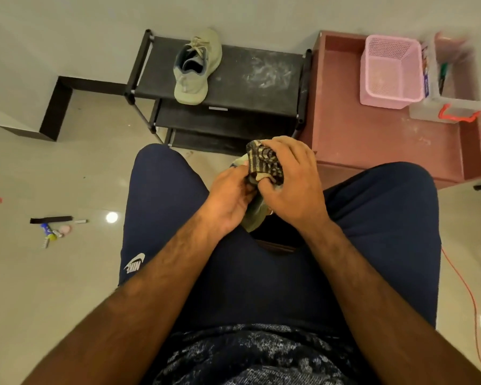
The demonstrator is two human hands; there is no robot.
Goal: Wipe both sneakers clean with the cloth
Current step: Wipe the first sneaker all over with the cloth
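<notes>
Over the lap, the right hand [292, 184] has its grip clamped on a bunched cloth [264, 162], a coarse weave checked in dark brown and cream, pressed against one sneaker [254, 215]. That shoe is pale olive fabric and mostly hidden; the left hand [228, 201] closes its grip round its side. The other sneaker [196, 68], the same dull olive with flat laces and a grey-blue lining, lies on the top shelf of a black shoe rack [261, 90], its matte surface smeared with whitish dust. Beside the rack, a pink perforated plastic basket [389, 70] stands on a reddish-brown worktop [372, 134].
</notes>
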